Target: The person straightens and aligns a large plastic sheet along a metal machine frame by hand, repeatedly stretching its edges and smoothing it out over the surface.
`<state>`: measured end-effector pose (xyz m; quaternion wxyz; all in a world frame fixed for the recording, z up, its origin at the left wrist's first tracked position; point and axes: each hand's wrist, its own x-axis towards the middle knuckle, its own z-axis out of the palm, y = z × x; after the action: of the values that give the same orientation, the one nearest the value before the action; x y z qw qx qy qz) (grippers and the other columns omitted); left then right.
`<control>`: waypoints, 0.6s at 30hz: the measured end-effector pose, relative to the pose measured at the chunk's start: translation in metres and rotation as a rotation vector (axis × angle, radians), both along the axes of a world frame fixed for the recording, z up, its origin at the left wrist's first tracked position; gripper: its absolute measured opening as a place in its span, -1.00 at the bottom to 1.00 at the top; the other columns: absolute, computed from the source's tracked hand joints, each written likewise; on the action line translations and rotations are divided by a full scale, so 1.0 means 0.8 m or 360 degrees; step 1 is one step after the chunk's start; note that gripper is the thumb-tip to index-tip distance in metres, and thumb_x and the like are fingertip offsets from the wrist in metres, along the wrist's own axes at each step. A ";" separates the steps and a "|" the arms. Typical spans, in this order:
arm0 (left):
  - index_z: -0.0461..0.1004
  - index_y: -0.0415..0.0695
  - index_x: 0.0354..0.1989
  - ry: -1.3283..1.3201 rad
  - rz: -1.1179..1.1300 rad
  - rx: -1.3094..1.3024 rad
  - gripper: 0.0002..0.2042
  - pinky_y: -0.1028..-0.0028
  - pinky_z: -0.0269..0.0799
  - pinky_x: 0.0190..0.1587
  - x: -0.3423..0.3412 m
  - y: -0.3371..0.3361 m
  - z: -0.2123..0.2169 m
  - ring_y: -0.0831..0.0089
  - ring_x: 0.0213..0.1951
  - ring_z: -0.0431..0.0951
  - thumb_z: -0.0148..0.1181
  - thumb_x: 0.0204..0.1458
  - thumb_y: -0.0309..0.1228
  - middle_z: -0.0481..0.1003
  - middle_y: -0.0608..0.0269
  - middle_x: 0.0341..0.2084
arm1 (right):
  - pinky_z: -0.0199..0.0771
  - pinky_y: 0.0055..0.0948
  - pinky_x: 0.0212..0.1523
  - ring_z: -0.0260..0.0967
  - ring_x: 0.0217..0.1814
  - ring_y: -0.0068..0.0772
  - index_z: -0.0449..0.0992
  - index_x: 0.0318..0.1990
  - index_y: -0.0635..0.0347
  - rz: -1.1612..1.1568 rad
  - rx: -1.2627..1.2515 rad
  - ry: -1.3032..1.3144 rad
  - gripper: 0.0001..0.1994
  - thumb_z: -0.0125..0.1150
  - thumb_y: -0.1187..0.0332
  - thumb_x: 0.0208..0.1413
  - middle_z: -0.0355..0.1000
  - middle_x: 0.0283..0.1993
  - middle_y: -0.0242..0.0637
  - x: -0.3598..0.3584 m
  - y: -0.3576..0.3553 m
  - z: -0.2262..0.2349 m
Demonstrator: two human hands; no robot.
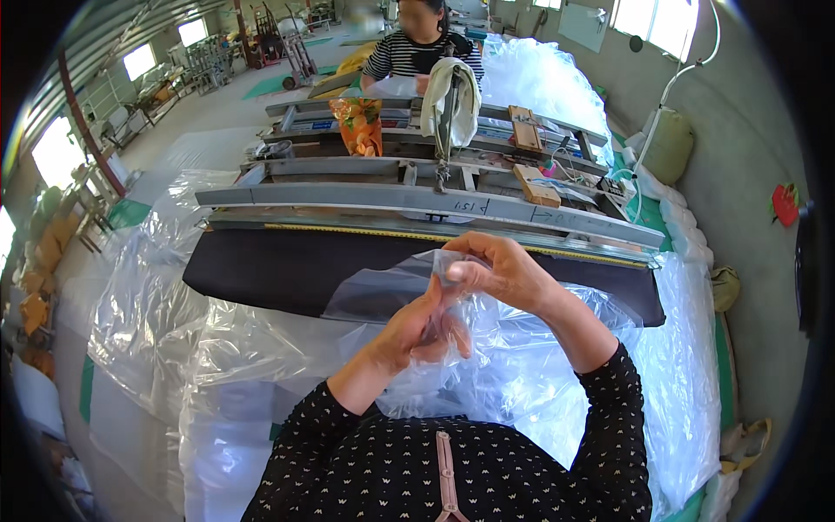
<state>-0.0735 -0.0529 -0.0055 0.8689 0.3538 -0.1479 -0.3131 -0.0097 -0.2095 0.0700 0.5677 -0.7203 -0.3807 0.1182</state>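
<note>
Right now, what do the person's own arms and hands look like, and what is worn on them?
Both hands, left hand and right hand, are bare: no gloves or rings visible. The forearms are uncovered too; black sleeves dotted with small white specks are pushed up towards the elbows.

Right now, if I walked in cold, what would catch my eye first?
Probably the two hands in the middle, the left hand and right hand, pinching a clear plastic bag over a black-topped bench. Behind it runs a long metal machine bar, and a person in a striped top works at the far side.
</note>
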 end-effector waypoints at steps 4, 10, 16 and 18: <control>0.14 -0.13 0.13 -0.0101 0.0018 0.0028 -0.34 0.71 -0.15 -0.84 0.000 -0.002 -0.005 0.71 -0.93 0.01 -0.44 0.08 0.16 0.49 0.04 -0.59 | 0.34 -0.64 -0.25 0.26 -0.33 -0.70 0.46 -0.34 0.35 0.0026 -0.0101 0.0412 -0.78 0.05 0.32 0.12 0.39 -0.42 -0.44 0.010 -0.004 -0.004; 0.27 -0.26 0.00 -0.0240 0.0388 0.0405 -0.37 0.71 -0.15 -0.82 -0.004 0.005 0.001 0.74 -0.91 -0.01 -0.39 0.12 0.11 0.48 0.11 -0.64 | 0.30 -0.63 -0.26 0.22 -0.34 -0.68 0.45 -0.35 0.34 -0.0124 0.0014 0.0218 -0.70 0.10 0.20 0.08 0.38 -0.42 -0.41 0.002 -0.001 -0.004; 0.37 -0.17 -0.07 -0.0363 0.0588 0.0391 -0.49 0.72 -0.01 -0.75 -0.003 -0.003 -0.017 0.75 -0.79 0.13 -0.27 0.14 0.02 0.47 0.24 -0.61 | 0.31 -0.62 -0.27 0.28 -0.30 -0.65 0.41 -0.33 0.36 -0.0337 -0.0499 -0.0383 -0.90 0.04 0.49 0.06 0.40 -0.40 -0.35 -0.022 0.008 0.005; 0.42 -0.14 -0.12 -0.0621 0.0923 0.0563 -0.65 0.71 0.10 -0.66 0.001 -0.008 -0.030 0.75 -0.70 0.20 -0.13 0.15 -0.15 0.46 0.32 -0.55 | 0.36 -0.58 -0.32 0.34 -0.35 -0.55 0.41 -0.34 0.35 -0.0370 -0.0026 -0.0464 -0.90 -0.07 0.61 0.06 0.39 -0.46 -0.35 -0.016 0.010 -0.004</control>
<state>-0.0725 -0.0596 -0.0297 0.8024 0.5781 -0.1481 -0.0019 -0.0224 -0.2014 0.0672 0.5105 -0.7735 -0.3721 -0.0510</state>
